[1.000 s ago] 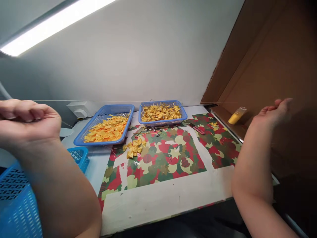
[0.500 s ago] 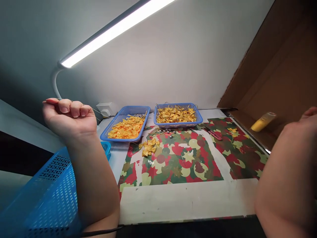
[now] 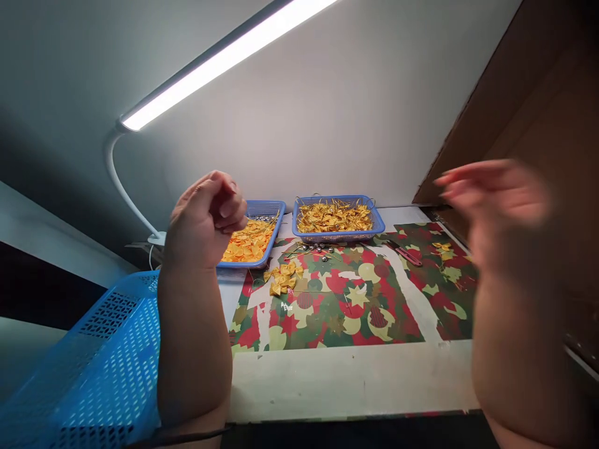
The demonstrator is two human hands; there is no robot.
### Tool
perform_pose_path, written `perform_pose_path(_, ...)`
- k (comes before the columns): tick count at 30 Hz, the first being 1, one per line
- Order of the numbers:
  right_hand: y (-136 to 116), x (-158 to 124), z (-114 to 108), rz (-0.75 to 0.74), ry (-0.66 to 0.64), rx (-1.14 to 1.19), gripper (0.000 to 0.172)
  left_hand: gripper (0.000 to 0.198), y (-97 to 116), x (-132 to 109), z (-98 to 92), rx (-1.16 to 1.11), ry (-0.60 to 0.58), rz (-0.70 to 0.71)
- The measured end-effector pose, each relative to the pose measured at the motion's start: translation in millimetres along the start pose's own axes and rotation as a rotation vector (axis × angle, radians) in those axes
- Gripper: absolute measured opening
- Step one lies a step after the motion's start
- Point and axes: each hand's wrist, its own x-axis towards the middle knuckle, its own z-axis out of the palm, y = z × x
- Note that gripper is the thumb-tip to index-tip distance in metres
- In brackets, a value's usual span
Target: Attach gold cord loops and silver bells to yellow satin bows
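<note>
My left hand (image 3: 208,215) is raised in front of the left basket, its fingers curled closed; whatever they hold is too small or hidden to make out. Opposite it, my right hand (image 3: 500,187) hangs in the air near the cardboard, blurred by motion, with thumb and fingers drawn together in a pinch. I cannot see what lies between them. Several yellow ribbon bows (image 3: 283,279) lie on the patterned mat (image 3: 327,324) between my forearms. Behind them are silver bells (image 3: 319,247) and thin golden ties.
A blue basket (image 3: 276,240) of yellow bows is partly behind my left hand. Another basket (image 3: 337,237) holds bows with golden ties. A pink-handled cutter (image 3: 407,254) lies right. A bright blue crate (image 3: 112,355), lamp (image 3: 224,65) and cardboard wall (image 3: 528,112) surround the table.
My left hand has moved right, toward the middle, and turned. My right hand has swung inward from the right edge. The thin thread seen at my left hand no longer shows clearly.
</note>
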Motion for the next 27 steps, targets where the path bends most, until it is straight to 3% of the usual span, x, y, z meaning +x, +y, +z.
perform_pose_path(2,13.2,-31.1,36.4,-0.019,-0.472,-0.219,0.02,0.023,-2.3,-3.3,11.4,0.011,-0.078,-0.052)
perform_pose_path(4,29.4,-56.5,67.0,0.026,-0.809,-0.215,0.034,0.026,-5.5,-7.6,22.8,0.061,-0.137,-0.111)
perform_pose_path(7,48.1,-77.2,94.0,0.13,-0.977,-0.013,0.044,0.031,-12.3,-13.9,36.4,0.193,-0.262,-0.227)
perform_pose_path(10,55.4,-78.5,97.2,0.226,-1.007,0.175,0.032,0.037,-19.9,-16.5,41.6,0.296,-0.481,-0.352)
perform_pose_path(12,56.3,-72.3,90.3,0.214,-1.027,0.161,0.031,0.038,-23.6,-16.2,40.7,0.296,-0.563,-0.402)
perform_pose_path(16,55.5,-52.0,70.8,0.201,-0.996,0.123,0.045,0.038,-25.6,-13.3,32.8,0.246,-0.535,-0.461)
perform_pose_path(21,52.1,-17.5,46.9,0.314,-0.777,0.297,0.049,0.037,-24.0,-6.1,19.7,0.148,-0.468,-0.477)
perform_pose_path(27,60.0,21.9,10.2,0.428,-0.806,0.204,0.048,0.036,-14.8,2.9,7.3,-0.078,-0.43,-0.442)
